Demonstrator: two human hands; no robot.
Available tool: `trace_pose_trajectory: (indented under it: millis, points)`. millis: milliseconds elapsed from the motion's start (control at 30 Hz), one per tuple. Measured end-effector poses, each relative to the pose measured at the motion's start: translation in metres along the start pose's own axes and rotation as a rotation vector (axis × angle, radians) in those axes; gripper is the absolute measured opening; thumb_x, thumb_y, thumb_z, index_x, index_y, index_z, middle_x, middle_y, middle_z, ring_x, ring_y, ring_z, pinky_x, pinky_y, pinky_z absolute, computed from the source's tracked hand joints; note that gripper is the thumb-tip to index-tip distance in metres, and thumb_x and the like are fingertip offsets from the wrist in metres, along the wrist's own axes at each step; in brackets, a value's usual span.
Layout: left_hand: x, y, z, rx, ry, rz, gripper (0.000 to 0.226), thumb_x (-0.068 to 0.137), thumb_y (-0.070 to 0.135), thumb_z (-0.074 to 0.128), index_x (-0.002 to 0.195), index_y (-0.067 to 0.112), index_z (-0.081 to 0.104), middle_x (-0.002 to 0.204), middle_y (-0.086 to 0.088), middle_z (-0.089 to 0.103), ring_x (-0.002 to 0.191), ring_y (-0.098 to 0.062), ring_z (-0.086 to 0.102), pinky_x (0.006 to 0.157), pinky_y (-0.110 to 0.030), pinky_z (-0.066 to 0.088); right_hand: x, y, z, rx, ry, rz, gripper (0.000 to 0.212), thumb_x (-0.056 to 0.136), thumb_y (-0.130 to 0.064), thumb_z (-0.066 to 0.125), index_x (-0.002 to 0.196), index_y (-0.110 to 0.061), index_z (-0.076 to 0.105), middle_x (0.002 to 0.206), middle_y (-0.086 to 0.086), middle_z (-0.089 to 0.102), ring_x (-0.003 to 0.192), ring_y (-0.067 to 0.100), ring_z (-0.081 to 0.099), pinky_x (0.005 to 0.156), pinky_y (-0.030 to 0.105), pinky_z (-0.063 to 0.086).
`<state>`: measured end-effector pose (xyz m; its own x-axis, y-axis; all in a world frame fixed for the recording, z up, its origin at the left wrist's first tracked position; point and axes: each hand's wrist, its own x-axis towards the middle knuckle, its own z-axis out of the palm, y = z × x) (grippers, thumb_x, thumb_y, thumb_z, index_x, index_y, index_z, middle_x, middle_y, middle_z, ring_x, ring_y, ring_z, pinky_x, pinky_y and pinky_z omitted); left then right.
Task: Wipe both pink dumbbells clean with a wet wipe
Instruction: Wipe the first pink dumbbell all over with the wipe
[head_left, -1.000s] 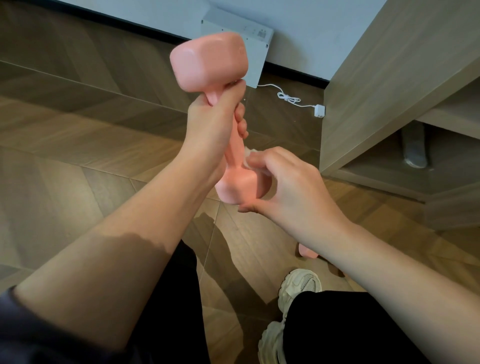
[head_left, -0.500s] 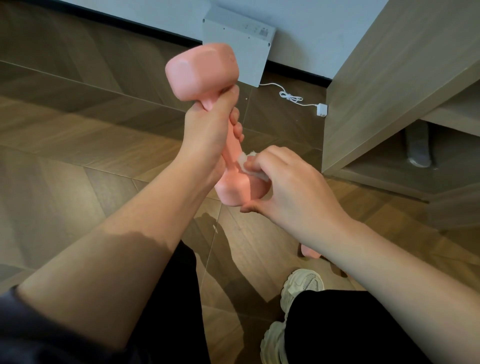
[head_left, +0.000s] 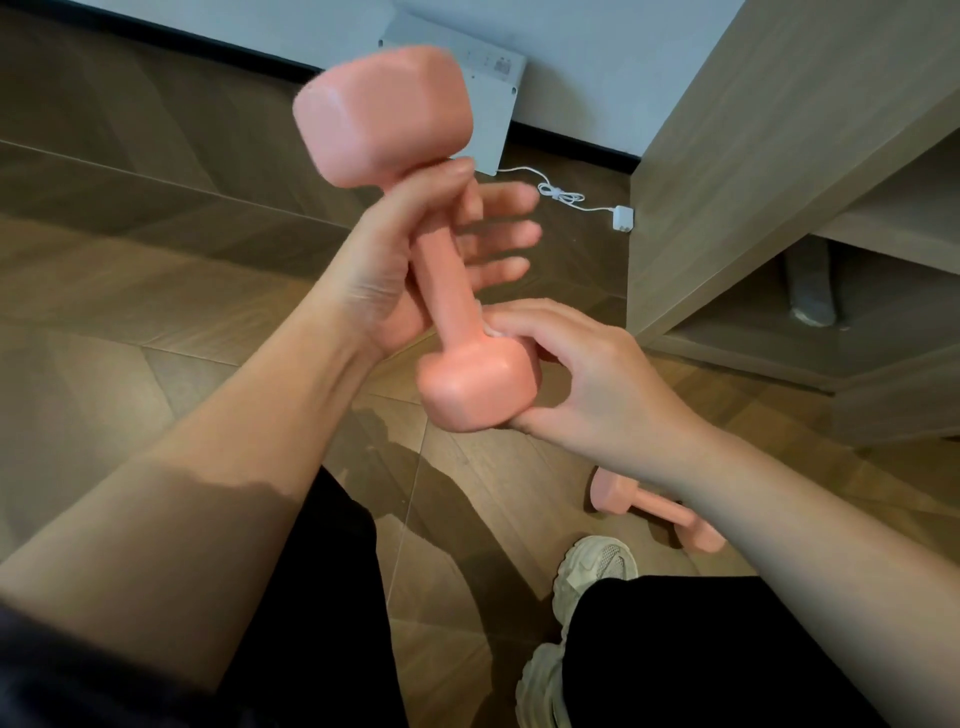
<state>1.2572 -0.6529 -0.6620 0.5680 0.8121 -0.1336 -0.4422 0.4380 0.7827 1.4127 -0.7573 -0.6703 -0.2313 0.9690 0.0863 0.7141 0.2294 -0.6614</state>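
One dumbbell (head_left: 447, 291) is held in the air between both hands. Its long axis is tilted, with the upper head (head_left: 384, 114) far and to the left and the lower head (head_left: 472, 384) nearer and to the right. The left hand (head_left: 384, 280) supports the handle in the fork of thumb and palm. Its thumb lies up along the shaft toward the upper head, and its fingers (head_left: 498, 234) are stretched out straight behind the handle, blurred and not closed round it. The right hand (head_left: 587, 374) clasps the lower head, with curled fingers over the shoulder where handle meets head and the thumb (head_left: 524, 418) pressed underneath. A thin sliver of white wipe (head_left: 491, 331) shows under those fingertips, and the rest of it is hidden. The wipe therefore sits at the near-right end of the axis, with the whole shaft and the upper head lying up and to the left of it. The right hand is the one placed to travel along that line, while the left, loose as it is, looks ready to shift its hold. The other dumbbell (head_left: 613, 496) lies on the floor (head_left: 156, 312) at near right, just beyond a shoe (head_left: 597, 566). It is partly hidden by the right forearm, and neither hand touches it.
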Motion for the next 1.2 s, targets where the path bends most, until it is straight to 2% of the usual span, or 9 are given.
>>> trace_pose_trajectory:
  millis: [100,267,400,567,833,1000,1100,1167,1200]
  points:
    - [-0.003,-0.001,0.004,-0.047,-0.017,-0.019,0.047,0.093,0.018,0.045,0.046,0.021,0.046,0.042,0.006,0.04,0.038,-0.009,0.037,0.043,-0.023,0.036,-0.001,0.0,0.001,-0.04,-0.016,-0.034,0.059,0.068,-0.012,0.085,0.122,-0.01,0.062,0.124,0.0,0.061,0.116,0.005,0.053,0.099,0.018,0.041]
    - [-0.002,-0.001,0.009,-0.032,0.117,0.005,0.051,0.094,0.014,0.046,0.045,0.022,0.037,0.039,0.007,0.025,0.034,-0.01,0.023,0.039,-0.023,0.026,-0.003,-0.001,0.007,-0.16,0.065,-0.144,0.049,0.069,-0.009,0.085,0.112,-0.006,0.062,0.114,0.007,0.062,0.106,0.022,0.059,0.084,0.044,0.053]
    - [-0.004,-0.005,0.009,0.012,0.2,0.057,0.051,0.093,0.011,0.051,0.044,0.021,0.038,0.039,0.005,0.027,0.035,-0.011,0.025,0.041,-0.024,0.027,0.0,-0.005,0.009,-0.273,0.01,-0.107,0.047,0.071,-0.004,0.08,0.112,-0.01,0.057,0.114,0.005,0.057,0.104,0.023,0.056,0.079,0.046,0.051]
    - [-0.006,-0.006,0.013,0.083,0.349,0.118,0.044,0.093,0.009,0.06,0.054,0.015,0.039,0.041,0.001,0.033,0.036,-0.015,0.029,0.046,-0.029,0.025,0.002,-0.015,0.008,-0.299,-0.144,0.01,0.078,0.074,-0.042,0.08,0.138,-0.013,0.046,0.146,0.001,0.045,0.134,0.016,0.044,0.109,0.035,0.041]
    - [-0.006,-0.011,0.017,0.108,0.467,0.138,0.037,0.09,0.006,0.063,0.059,0.013,0.042,0.04,0.0,0.035,0.037,-0.016,0.029,0.047,-0.03,0.023,0.001,-0.014,0.021,-0.288,0.041,-0.037,0.053,0.063,-0.021,0.089,0.108,-0.006,0.065,0.115,0.007,0.066,0.11,0.028,0.061,0.085,0.046,0.055]
    - [-0.007,-0.009,0.015,0.098,0.49,0.148,0.035,0.091,0.006,0.062,0.061,0.012,0.044,0.041,0.0,0.036,0.037,-0.015,0.031,0.045,-0.026,0.028,-0.002,-0.012,0.024,-0.25,-0.059,0.039,0.073,0.078,-0.026,0.079,0.141,-0.012,0.046,0.152,0.005,0.041,0.139,0.021,0.04,0.111,0.031,0.033]
    - [-0.007,-0.011,0.017,0.093,0.495,0.136,0.034,0.091,0.006,0.062,0.062,0.012,0.045,0.041,0.0,0.036,0.037,-0.015,0.03,0.045,-0.027,0.026,-0.001,-0.011,0.023,-0.268,0.025,-0.026,0.058,0.066,-0.021,0.087,0.116,-0.007,0.063,0.126,0.008,0.063,0.117,0.028,0.057,0.094,0.045,0.051]
    - [-0.007,-0.012,0.019,0.087,0.505,0.133,0.034,0.091,0.006,0.062,0.063,0.012,0.044,0.041,0.0,0.036,0.037,-0.015,0.03,0.045,-0.027,0.025,-0.002,-0.011,0.023,-0.277,0.068,-0.072,0.049,0.063,-0.018,0.089,0.104,-0.005,0.065,0.111,0.007,0.065,0.106,0.03,0.06,0.081,0.047,0.054]
    - [-0.007,-0.011,0.018,0.092,0.515,0.135,0.034,0.091,0.006,0.062,0.063,0.012,0.044,0.041,0.0,0.036,0.037,-0.015,0.031,0.045,-0.027,0.025,-0.003,-0.011,0.024,-0.278,0.072,-0.078,0.049,0.064,-0.017,0.088,0.105,-0.005,0.064,0.113,0.007,0.065,0.108,0.029,0.059,0.083,0.048,0.054]
